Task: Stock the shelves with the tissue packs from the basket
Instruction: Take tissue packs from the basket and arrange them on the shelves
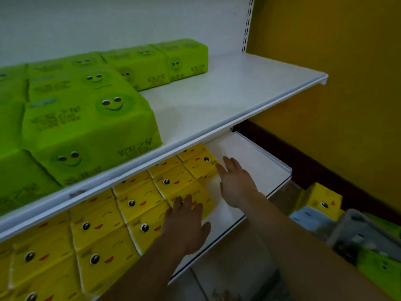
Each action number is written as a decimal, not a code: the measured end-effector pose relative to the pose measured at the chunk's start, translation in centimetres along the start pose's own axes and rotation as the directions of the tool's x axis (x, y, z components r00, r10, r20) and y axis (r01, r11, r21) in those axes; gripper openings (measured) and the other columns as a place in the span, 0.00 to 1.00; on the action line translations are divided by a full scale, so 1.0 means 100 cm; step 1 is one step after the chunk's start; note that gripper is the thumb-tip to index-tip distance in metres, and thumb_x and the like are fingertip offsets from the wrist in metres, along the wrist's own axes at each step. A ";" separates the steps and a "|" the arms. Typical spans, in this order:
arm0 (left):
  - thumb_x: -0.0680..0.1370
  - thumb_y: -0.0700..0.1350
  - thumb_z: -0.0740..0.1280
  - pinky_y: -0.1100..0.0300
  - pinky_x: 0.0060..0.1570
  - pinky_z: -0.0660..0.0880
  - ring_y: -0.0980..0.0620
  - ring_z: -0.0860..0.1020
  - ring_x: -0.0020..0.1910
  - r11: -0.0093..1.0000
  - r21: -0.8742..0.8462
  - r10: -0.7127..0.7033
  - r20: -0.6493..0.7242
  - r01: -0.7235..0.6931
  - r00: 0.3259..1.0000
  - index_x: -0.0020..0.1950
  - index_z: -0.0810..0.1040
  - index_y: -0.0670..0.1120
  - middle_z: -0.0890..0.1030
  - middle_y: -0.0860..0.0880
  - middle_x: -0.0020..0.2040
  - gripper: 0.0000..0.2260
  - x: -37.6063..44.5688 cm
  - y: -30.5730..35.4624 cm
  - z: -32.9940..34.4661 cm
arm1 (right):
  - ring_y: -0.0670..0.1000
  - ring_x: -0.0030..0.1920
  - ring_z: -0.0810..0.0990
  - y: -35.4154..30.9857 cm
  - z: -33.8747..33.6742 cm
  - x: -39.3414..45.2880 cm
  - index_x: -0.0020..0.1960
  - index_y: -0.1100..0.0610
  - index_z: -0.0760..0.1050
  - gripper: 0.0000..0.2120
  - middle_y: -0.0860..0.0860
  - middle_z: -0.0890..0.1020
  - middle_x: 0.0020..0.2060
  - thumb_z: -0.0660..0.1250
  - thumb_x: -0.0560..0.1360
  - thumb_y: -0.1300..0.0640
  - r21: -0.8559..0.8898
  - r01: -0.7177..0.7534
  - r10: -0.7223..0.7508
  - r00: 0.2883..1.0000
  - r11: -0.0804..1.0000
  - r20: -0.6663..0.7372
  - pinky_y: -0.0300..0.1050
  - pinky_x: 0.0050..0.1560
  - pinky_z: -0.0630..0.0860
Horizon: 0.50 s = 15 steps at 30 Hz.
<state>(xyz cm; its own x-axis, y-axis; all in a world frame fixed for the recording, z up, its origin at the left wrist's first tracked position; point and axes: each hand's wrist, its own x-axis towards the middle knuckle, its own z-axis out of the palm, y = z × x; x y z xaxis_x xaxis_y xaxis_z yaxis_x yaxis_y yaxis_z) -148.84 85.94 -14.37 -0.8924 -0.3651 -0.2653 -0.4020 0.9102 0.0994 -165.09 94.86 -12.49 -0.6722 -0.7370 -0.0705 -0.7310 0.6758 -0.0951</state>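
Yellow tissue packs [138, 205] with cartoon faces lie in rows on the lower white shelf [256, 157]. My left hand [186, 224] rests flat, fingers straight, on the nearest pack at the right end of a row. My right hand [236, 181] presses with straight fingers against the side of the rearmost yellow pack [199, 164]. Green tissue packs [86, 118] with smiley faces fill the left part of the upper shelf [227, 88]. At the lower right the grey basket [364, 231] holds a yellow pack [323, 200] and a green pack [377, 263].
The right ends of both shelves are bare white. A yellow wall [336, 72] with a dark skirting strip stands to the right of the shelving. A slotted white upright [247, 25] runs up the back panel. Light floor tiles [234, 268] show below the lower shelf.
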 end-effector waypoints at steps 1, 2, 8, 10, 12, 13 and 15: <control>0.80 0.62 0.54 0.45 0.74 0.56 0.40 0.49 0.78 1.000 0.021 -0.015 0.028 0.014 1.000 0.78 0.57 0.52 0.50 0.45 0.80 0.29 0.007 -0.003 0.002 | 0.60 0.78 0.46 -0.001 0.007 0.012 0.79 0.55 0.50 0.34 0.57 0.46 0.79 0.62 0.77 0.59 -0.044 0.041 -0.040 0.999 0.998 0.010 0.56 0.74 0.57; 0.80 0.63 0.54 0.43 0.74 0.54 0.39 0.46 0.79 0.999 0.044 -0.027 0.048 0.025 0.998 0.78 0.55 0.52 0.48 0.44 0.80 0.30 0.013 -0.008 0.003 | 0.60 0.79 0.44 -0.003 0.014 0.022 0.80 0.55 0.49 0.35 0.57 0.43 0.79 0.61 0.77 0.60 -0.069 0.076 -0.075 0.997 0.995 0.021 0.58 0.75 0.55; 0.81 0.61 0.53 0.38 0.74 0.53 0.37 0.45 0.78 0.986 0.158 -0.053 0.056 0.044 0.997 0.79 0.49 0.57 0.45 0.43 0.80 0.28 0.031 -0.029 0.016 | 0.60 0.78 0.43 -0.004 0.040 0.062 0.79 0.53 0.49 0.30 0.56 0.49 0.79 0.56 0.80 0.53 -0.168 0.189 -0.174 0.980 0.968 0.096 0.62 0.76 0.47; 0.82 0.60 0.53 0.38 0.73 0.53 0.37 0.47 0.78 0.985 0.170 -0.042 0.042 0.034 0.998 0.79 0.50 0.57 0.47 0.43 0.80 0.27 0.031 -0.029 0.018 | 0.61 0.77 0.53 0.000 0.048 0.066 0.78 0.54 0.55 0.28 0.59 0.61 0.75 0.56 0.80 0.49 -0.222 0.159 -0.156 0.987 0.962 0.033 0.63 0.75 0.49; 0.82 0.59 0.54 0.38 0.73 0.54 0.37 0.48 0.78 0.985 0.167 -0.042 0.045 0.034 0.998 0.79 0.51 0.57 0.48 0.43 0.80 0.26 0.032 -0.029 0.018 | 0.62 0.70 0.64 0.000 0.051 0.066 0.71 0.56 0.68 0.25 0.60 0.71 0.67 0.58 0.79 0.45 -0.284 0.136 -0.158 0.986 0.949 -0.053 0.63 0.73 0.54; 0.82 0.60 0.54 0.38 0.73 0.55 0.37 0.49 0.78 0.986 0.162 -0.048 0.047 0.040 0.998 0.78 0.52 0.57 0.49 0.43 0.80 0.26 0.032 -0.029 0.017 | 0.63 0.67 0.68 -0.001 0.051 0.067 0.66 0.58 0.74 0.25 0.60 0.74 0.64 0.59 0.78 0.41 -0.278 0.136 -0.166 0.982 0.951 -0.086 0.63 0.72 0.57; 0.81 0.60 0.54 0.38 0.73 0.55 0.37 0.49 0.78 0.987 0.153 -0.060 0.052 0.051 0.997 0.78 0.52 0.57 0.50 0.43 0.80 0.26 0.032 -0.027 0.014 | 0.63 0.67 0.67 0.000 0.047 0.071 0.61 0.59 0.78 0.32 0.62 0.73 0.64 0.57 0.74 0.34 -0.234 0.146 -0.176 0.978 0.961 -0.115 0.64 0.70 0.59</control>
<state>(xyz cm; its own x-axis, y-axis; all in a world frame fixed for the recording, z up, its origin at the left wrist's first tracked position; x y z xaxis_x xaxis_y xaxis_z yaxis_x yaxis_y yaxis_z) -150.31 82.61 -16.78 -0.8549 -0.4083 -0.3201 -0.4111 0.9095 -0.0623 -169.29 89.54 -17.62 -0.5418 -0.8382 0.0623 -0.8281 0.5451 0.1307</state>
